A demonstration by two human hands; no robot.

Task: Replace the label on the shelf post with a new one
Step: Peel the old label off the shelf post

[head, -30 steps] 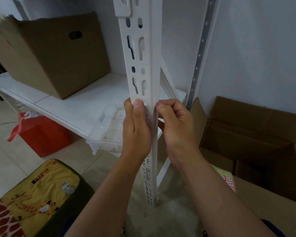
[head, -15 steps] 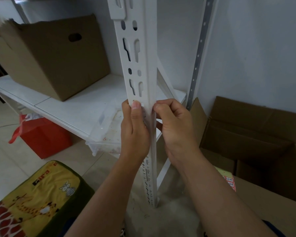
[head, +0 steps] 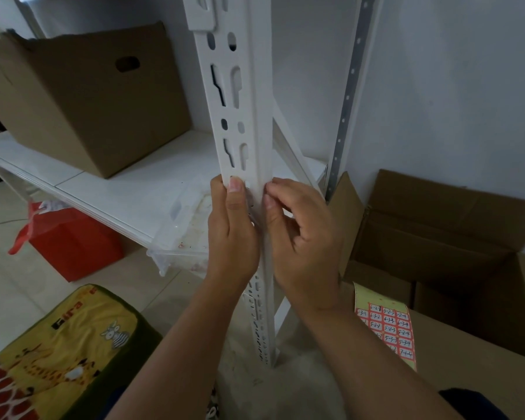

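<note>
Head view: left hand [head: 232,234] wraps the post [head: 255,122], right hand [head: 300,237] pinches at its corner, where the hidden label, likely thin and tearable, wants peeling from an edge.

Both hands at the white shelf post, level with the shelf board

The left hand [head: 231,234] is wrapped round the slotted face of the shelf post [head: 249,122], thumb lying upright against it. The right hand [head: 300,234] has its fingers curled, thumb and fingertips pinching at the post's corner edge; any label there is too hidden to make out. A closed cardboard box [head: 85,98] stands on the white shelf [head: 128,189], with a clear plastic tray [head: 185,225] at the shelf's front edge. A red bag [head: 70,241] sits on the floor below. An open cardboard box [head: 455,237] stands right, a sheet of numbered labels [head: 388,325] near it. A yellow cushion [head: 61,356] lies lower left
</note>
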